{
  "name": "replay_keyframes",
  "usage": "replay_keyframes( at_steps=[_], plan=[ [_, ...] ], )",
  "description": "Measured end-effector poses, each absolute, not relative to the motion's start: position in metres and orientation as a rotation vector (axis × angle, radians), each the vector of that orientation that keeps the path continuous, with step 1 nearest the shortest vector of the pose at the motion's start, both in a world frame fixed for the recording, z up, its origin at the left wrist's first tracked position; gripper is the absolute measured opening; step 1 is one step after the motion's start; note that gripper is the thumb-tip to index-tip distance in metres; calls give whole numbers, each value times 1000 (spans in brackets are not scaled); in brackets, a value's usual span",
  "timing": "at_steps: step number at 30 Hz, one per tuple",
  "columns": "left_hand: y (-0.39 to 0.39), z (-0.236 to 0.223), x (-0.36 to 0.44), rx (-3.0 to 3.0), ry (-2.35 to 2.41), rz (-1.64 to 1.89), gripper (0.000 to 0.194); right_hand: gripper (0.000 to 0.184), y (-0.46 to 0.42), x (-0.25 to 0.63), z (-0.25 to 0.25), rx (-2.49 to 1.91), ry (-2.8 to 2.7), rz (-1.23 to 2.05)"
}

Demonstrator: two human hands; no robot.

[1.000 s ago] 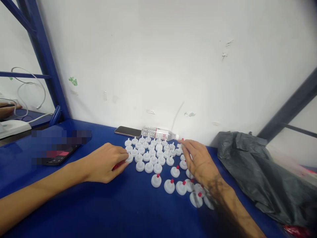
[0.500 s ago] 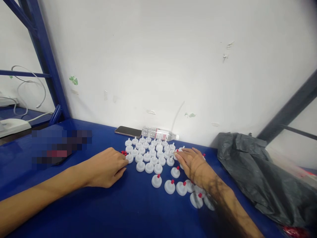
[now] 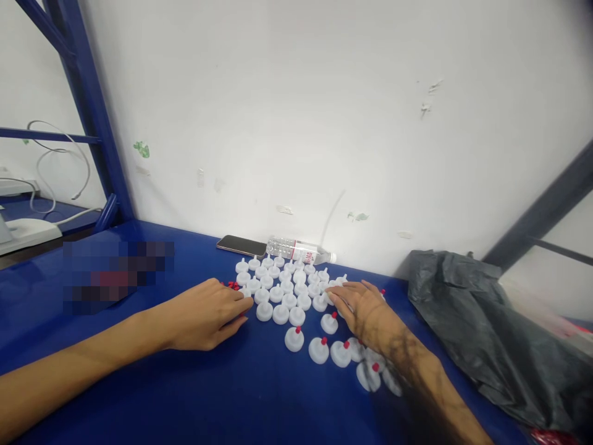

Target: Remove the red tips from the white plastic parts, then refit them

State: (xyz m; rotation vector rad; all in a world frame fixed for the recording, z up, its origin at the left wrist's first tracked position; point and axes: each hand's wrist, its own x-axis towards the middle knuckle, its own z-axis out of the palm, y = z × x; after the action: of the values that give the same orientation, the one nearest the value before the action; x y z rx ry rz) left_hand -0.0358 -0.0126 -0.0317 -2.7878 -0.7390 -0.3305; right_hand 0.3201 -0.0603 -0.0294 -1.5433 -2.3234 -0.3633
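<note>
My left hand [image 3: 210, 314] is closed, thumb and fingers drawn together at the left edge of a group of white round nozzle caps [image 3: 280, 313]. Whatever its fingertips pinch is hidden. Small red tips [image 3: 233, 285] lie in a little heap just behind its fingers. On the group's right side my right hand [image 3: 365, 309] has thumb and index finger close together beside a white cap; what is between them does not show. Several white caps with red tips on their spouts [image 3: 341, 353] stand in front of and partly under my right forearm.
Behind the caps, a clear water bottle [image 3: 301, 250] lies on its side beside a phone [image 3: 241, 245] on the blue table [image 3: 222, 395]. A dark plastic bag [image 3: 463, 309] sits at the right. Blue frame posts [image 3: 95, 123] rise along the left by the white wall.
My left hand has shifted slightly right, from beside the red heap to the front left caps. My right hand stays by the same caps. The view has moved slightly.
</note>
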Motion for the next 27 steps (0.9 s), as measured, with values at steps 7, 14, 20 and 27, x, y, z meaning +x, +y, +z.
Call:
replay_keyframes(
  at_steps=[7,14,20,27],
  plan=[
    [-11,-35,-34,-2796,-655,-316,10,26,-57,319,-26,-1423,-2315,-394],
    [-11,-36,-34,-2809,-624,-283,11,30,-55,319,-34,-1454,-2326,-412],
    [-17,-29,-30,-2830,-621,-300,10,29,-58,311,-24,-1468,-2358,-260],
    [-21,-26,-25,-2789,-630,-492,13,23,-57,302,-26,-1553,-2284,-289]
  ],
)
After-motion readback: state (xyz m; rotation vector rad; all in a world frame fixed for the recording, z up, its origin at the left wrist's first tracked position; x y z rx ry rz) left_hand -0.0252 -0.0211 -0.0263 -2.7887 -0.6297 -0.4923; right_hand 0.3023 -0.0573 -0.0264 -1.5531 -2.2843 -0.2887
